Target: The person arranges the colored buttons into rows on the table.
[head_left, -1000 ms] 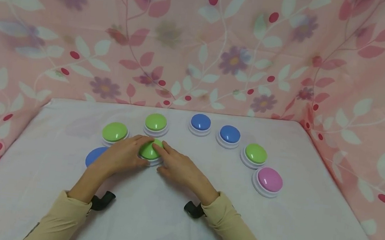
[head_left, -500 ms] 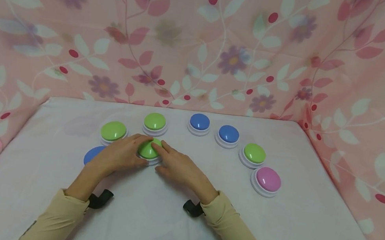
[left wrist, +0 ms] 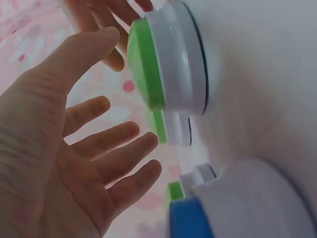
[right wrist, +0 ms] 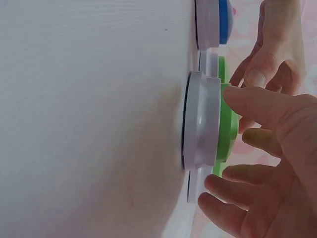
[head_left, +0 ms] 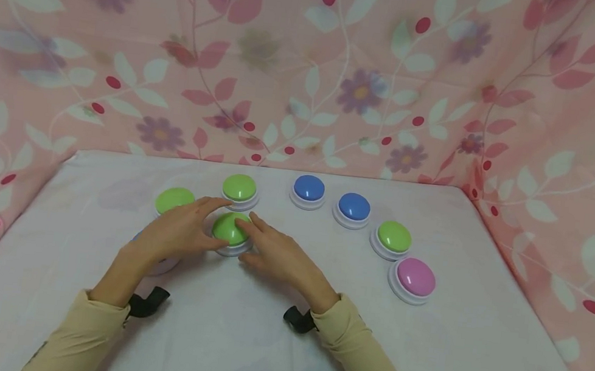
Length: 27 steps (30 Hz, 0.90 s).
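A push button with a green dome [head_left: 229,228] and white base sits on the white cloth between both hands. My left hand [head_left: 177,233] is just left of it, palm facing the button; in the left wrist view its thumb and loosely bent fingers [left wrist: 131,191] stand apart from the dome. On the other side my right hand [head_left: 283,262] stays close, its index fingertip overlapping the dome in the head view. The right wrist view puts the right thumb [right wrist: 252,101] right at the dome's edge, the other fingers spread beside it. Neither hand encloses the button.
Behind stand a green button [head_left: 239,187] and two blue buttons [head_left: 309,188]. To the right are another green button [head_left: 394,237] and a pink button [head_left: 416,277]. One green button [head_left: 174,201] and a mostly hidden blue button [left wrist: 190,218] lie by my left hand. Flowered pink cloth surrounds the table.
My left hand has drawn back leftward from the middle green button, its fingers leaving the dome and covering more of the blue button. My right hand and the buttons have stayed in place.
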{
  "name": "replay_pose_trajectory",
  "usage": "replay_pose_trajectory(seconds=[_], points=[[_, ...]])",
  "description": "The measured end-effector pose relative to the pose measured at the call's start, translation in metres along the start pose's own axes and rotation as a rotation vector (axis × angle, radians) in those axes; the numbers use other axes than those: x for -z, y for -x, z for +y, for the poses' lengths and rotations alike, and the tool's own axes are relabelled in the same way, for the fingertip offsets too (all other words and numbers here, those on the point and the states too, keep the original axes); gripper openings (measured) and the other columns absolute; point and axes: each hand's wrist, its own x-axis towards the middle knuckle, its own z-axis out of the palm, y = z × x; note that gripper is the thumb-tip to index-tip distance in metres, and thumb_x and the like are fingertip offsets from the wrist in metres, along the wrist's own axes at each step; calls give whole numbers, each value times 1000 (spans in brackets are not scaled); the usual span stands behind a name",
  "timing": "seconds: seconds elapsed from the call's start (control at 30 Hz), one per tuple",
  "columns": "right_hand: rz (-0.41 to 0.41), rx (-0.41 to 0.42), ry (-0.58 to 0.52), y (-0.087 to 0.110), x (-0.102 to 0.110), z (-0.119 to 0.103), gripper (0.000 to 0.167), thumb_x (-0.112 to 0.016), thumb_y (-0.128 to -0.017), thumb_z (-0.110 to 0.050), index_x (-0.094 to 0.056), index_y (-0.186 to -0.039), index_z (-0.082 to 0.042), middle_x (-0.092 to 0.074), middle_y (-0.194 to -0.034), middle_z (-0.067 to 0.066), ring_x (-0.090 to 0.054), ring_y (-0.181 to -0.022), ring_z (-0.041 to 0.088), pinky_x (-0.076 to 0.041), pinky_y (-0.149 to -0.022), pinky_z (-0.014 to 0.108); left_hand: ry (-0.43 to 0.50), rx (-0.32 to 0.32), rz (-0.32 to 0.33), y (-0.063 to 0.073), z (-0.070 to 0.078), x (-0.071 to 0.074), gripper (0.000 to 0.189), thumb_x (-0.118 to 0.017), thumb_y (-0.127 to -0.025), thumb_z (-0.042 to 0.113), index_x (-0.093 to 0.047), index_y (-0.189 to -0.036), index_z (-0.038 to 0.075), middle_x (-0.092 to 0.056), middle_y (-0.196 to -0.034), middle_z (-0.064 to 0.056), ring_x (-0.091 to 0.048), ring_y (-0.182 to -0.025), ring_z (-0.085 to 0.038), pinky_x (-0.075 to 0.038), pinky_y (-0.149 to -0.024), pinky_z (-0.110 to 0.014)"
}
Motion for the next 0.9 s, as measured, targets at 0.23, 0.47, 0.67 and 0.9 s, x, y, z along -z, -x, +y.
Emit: replay_pose_trajectory(seconds=[0.23, 0.47, 0.67, 0.9], points=[[57, 55, -79, -13, 3, -15, 75, -72, -92, -32, -33, -155, -20, -31, -159, 14, -46, -138, 26, -48, -104, 41, -10, 68, -6, 10, -9, 21, 87, -78, -81, 47, -37, -152, 18, -35, -156, -16, -43, -136, -41, -41, -101, -65], [58, 90, -106, -31, -1, -39, 78, -73, -91, -32, -30, -156, -22, -28, -161, 11, -47, -137, 24, -48, -104, 40, -12, 128, -3, 31, -24, 40, 93, -74, -82, 56, -31, -155, 17, -19, -163, -17, -38, -135, -51, -35, -100, -71], [46, 126, -72, -44, -8, -62, 74, -70, -93, -31, -32, -155, -21, -30, -161, 9, -50, -134, 21, -49, -101, 34, -26, 150, 12, 56, -44, 42, 101, -71, -79, 65, -28, -155, 15, -17, -162, -21, -42, -131, -54, -38, -97, -72], [11, 181, -34, -52, -20, -84, 71, -69, -94, -29, -33, -155, -18, -34, -159, 10, -46, -138, 19, -48, -101, 26, -31, 161, 6, 79, -58, 41, 106, -73, -75, 67, -30, -154, 12, -25, -156, -28, -39, -131, -56, -37, -96, -74]])
